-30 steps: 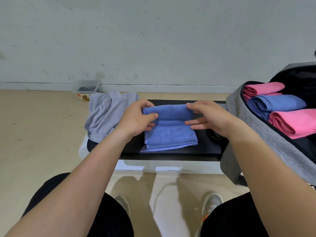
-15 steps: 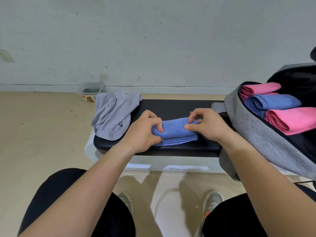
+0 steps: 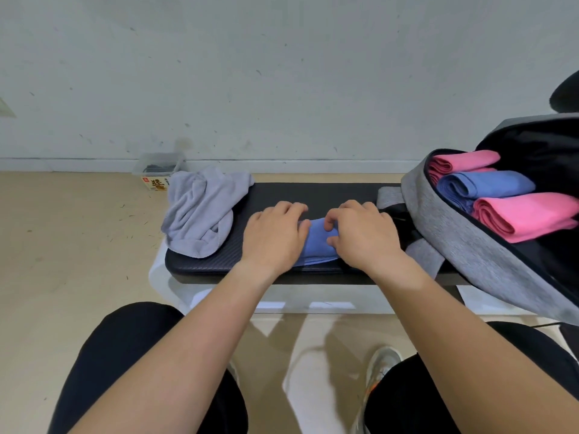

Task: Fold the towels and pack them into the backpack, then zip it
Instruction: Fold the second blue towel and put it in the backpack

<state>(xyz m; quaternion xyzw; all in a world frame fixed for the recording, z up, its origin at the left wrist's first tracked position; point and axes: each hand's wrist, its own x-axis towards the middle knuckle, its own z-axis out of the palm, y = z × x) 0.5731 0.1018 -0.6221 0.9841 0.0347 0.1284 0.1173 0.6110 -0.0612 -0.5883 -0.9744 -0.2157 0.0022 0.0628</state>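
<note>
Blue towel [image 3: 316, 244], folded to a narrow bundle, is gripped at both ends beside the backpack [image 3: 470, 245].
The left hand [image 3: 272, 236] and right hand [image 3: 363, 233] each curl their fingers over the bundle, which lies on the bench [image 3: 313, 194] just left of the backpack. Its long axis runs crosswise, with the right end pointing at the backpack's open mouth. The right hand is nearer. Judgement: the transfer goes rightward. A grey towel [image 3: 200, 211] lies farther from the backpack, unfolded.

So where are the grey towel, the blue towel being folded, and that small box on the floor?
grey towel [image 3: 200, 211]: head view, middle of the crumpled heap.
blue towel [image 3: 317, 244]: head view, its uncovered middle part.
small box [image 3: 155, 183]: head view, labelled front wall.
</note>
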